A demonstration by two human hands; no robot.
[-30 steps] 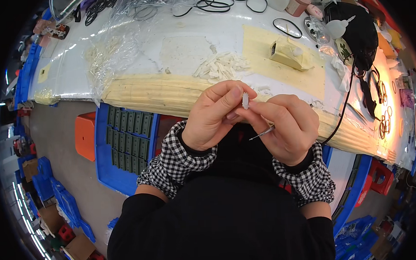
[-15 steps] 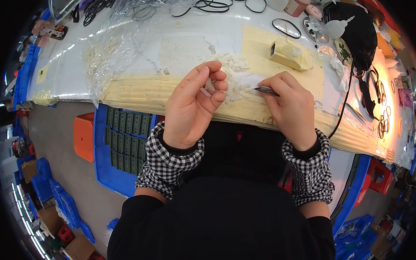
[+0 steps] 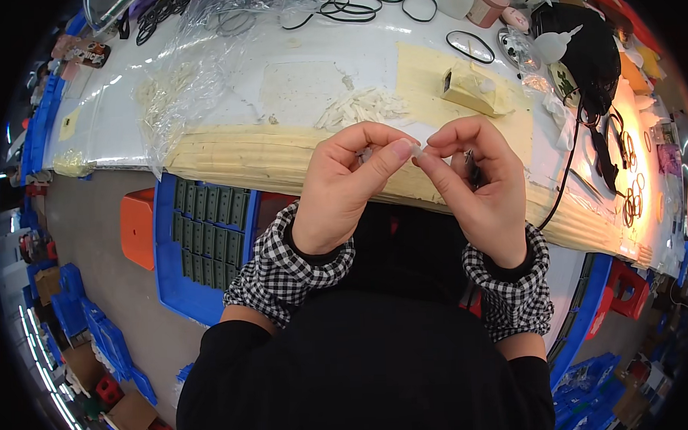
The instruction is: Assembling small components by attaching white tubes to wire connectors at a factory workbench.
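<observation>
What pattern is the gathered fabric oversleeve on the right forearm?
Black-and-white check; the gathered fabric oversleeve shows best in the head view.

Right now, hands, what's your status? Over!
Left hand, right hand: both pinching small white piece. Dark tool tucked in right hand. White pile beyond hands, not between them.

Pretty bright shot: orange glare blows out the white worktable (image 3: 300, 57) at far right, fisheye bends the edges, corners go black.
</observation>
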